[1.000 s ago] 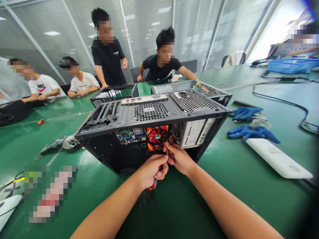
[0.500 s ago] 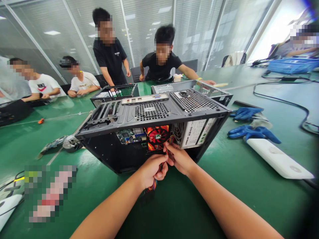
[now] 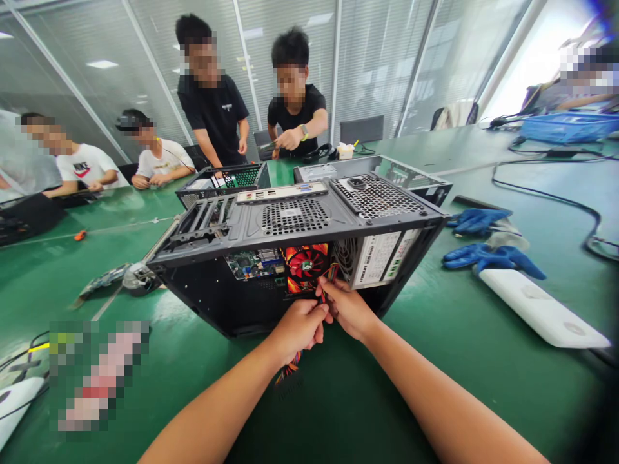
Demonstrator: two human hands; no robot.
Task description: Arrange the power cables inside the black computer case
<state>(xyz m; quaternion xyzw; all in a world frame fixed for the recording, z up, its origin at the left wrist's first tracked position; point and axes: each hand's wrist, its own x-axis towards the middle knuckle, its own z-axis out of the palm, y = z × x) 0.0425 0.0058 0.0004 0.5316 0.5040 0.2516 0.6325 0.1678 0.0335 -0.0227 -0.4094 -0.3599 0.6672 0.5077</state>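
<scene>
A black computer case [image 3: 290, 225] lies on its side on the green table [image 3: 435, 361], its open side facing me. Inside I see a red fan [image 3: 305, 264], a green motherboard [image 3: 254, 263] and a power supply [image 3: 380, 254]. My left hand [image 3: 298, 327] is closed round a bundle of coloured cables [image 3: 289, 370] at the case's opening. My right hand [image 3: 348, 308] touches it just to the right, fingers pinched on the same cables below the fan.
Blue gloves [image 3: 488, 254] and a white flat device [image 3: 536, 309] lie to the right. A second open case [image 3: 387, 171] and a black basket [image 3: 227, 177] stand behind. Loose parts [image 3: 120, 280] lie at left. Several people sit or stand across the table. Cables [image 3: 556, 200] run at far right.
My left hand has moved up slightly against my right hand, pulling the cable bundle with it. The person behind the far case has stood up and shifted left.
</scene>
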